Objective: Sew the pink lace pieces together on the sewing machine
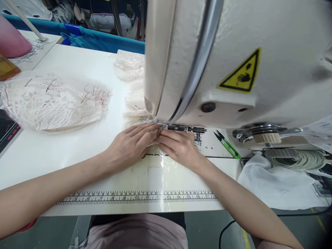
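A beige sewing machine [186,62] stands over the table, its presser foot area mostly hidden by its head and my fingers. White lace fabric [133,98] runs along the machine's left side towards the needle area. My left hand [129,143] is closed on the lace just left of the needle, its fingers pressed together and pointing right. From the other side, my right hand [181,147] pinches the near edge of the cloth, fingertips close to the left ones. The exact grip under the fingers is partly hidden.
A heap of white lace pieces [57,103] with dark red thread ends lies at left. Green thread snips [228,144] rest right of the needle area. White cloth [275,183] covers the right corner. A printed ruler [137,197] runs along the table's front. A pink thread cone [12,38] stands far left.
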